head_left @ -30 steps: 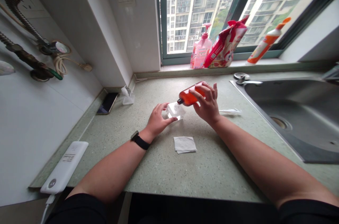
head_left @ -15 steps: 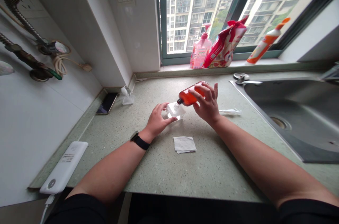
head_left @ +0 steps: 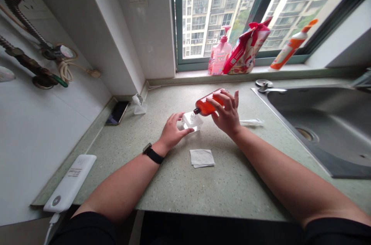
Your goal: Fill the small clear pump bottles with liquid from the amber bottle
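Observation:
My right hand (head_left: 226, 111) is wrapped round an amber bottle (head_left: 204, 105), tipped over so its dark neck points down and left. Under that neck is a small clear square container (head_left: 191, 122), where the liquid surface looks rippled. My left hand (head_left: 173, 130) grips the container's left side between thumb and fingers. Closer to me on the counter lies a folded white tissue (head_left: 202, 158). Just right of my right wrist is a clear wrapped item (head_left: 252, 122), too indistinct to name.
A clear container with a white pump top (head_left: 139, 106) and a phone (head_left: 117, 113) are at the back left. A white power bank (head_left: 71, 183) lies at the left edge. The steel sink (head_left: 319, 129) is on the right. Pink pump bottle (head_left: 219, 55) and red bag (head_left: 246, 50) stand on the sill.
Both hands and the tilted bottle keep the same place. Only the ripples in the container's liquid look slightly different.

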{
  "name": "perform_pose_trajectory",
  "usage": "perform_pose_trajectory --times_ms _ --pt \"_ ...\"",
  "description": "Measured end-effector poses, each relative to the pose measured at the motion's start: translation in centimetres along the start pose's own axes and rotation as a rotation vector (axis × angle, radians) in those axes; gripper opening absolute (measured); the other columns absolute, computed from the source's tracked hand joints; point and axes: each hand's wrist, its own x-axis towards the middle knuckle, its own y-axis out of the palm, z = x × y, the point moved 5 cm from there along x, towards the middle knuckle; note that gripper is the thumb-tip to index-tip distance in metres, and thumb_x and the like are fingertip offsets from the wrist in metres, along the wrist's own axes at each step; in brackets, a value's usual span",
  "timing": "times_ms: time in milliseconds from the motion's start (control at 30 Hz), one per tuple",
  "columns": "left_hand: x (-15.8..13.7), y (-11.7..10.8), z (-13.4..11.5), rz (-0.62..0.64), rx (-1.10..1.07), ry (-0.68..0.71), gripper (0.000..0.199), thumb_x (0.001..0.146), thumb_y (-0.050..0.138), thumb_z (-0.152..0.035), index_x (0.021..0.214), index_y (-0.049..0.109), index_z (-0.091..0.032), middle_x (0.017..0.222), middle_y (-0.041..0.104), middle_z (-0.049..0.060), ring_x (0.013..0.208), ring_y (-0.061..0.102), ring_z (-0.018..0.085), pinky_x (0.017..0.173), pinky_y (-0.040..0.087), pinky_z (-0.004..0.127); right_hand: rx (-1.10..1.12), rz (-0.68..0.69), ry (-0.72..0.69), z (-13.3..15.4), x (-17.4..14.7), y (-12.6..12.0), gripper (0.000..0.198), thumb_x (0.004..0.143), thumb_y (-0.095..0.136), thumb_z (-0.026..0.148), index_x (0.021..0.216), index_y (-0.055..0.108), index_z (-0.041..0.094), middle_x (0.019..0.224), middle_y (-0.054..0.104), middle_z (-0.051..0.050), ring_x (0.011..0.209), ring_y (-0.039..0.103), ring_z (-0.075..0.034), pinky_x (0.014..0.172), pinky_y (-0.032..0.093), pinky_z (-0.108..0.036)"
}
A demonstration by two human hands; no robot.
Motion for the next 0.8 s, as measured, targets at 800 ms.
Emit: perform_pose_trajectory --times_ms 800 --pt "-0.12 -0.1 -0.02 -0.023 -0.046 -0.02 0.071 0.079 0.096 -0.051 0.135 0.065 -0.022 0.133 0.068 0.013 0.112 0.076 0.031 0.092 0.065 0.047 0.028 0.078 0.015 -0.24 -0.23 0.55 0.084 0.089 0.07 0.012 0.161 0.04 0.046 0.146 0.059 -0.006 0.149 0.051 -0.038 0.133 0.021 -0.076"
